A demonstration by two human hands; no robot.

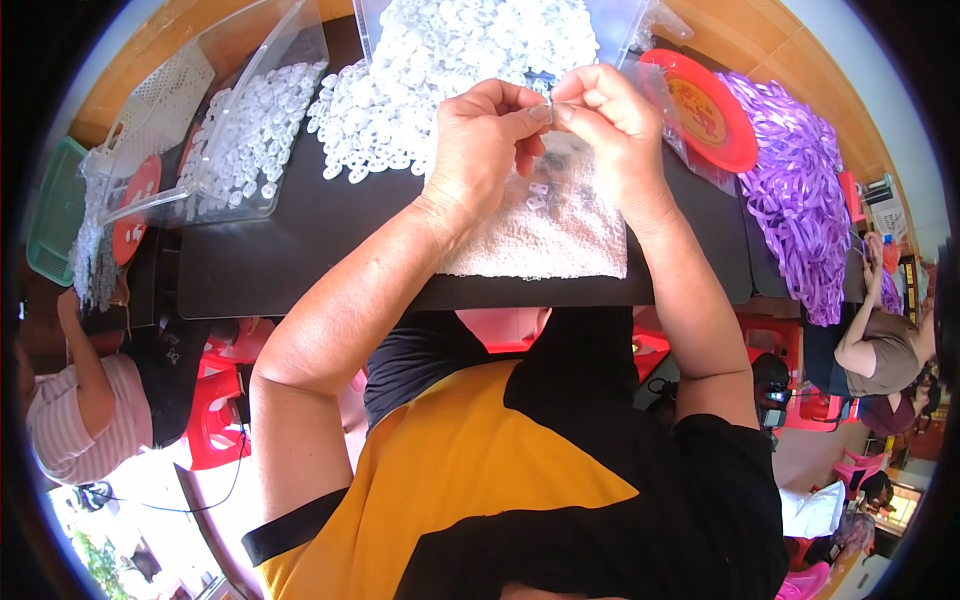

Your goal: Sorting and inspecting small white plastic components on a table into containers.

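Observation:
Above a pale towel (500, 245), my left hand (478, 140) and my right hand (618, 130) meet fingertip to fingertip. Both are closed in a pinch around something tiny; the fingers hide most of it, so its kind cannot be made out. A few small clear-and-white plastic pieces (538, 192) lie on the towel below my fingers. Just beyond my left hand spreads a large heap of small white plastic pieces with holes (375, 120), spilling from a clear bin (364, 30) onto the dark table.
Left stands a clear box (265, 205) of similar white pieces, near a white basket (165, 110) and green tray (50, 215). Right are a red plate (735, 140) and piled purple straps (795, 200). People sit at both sides; red stools (215, 420) stand below the dark table (330, 240).

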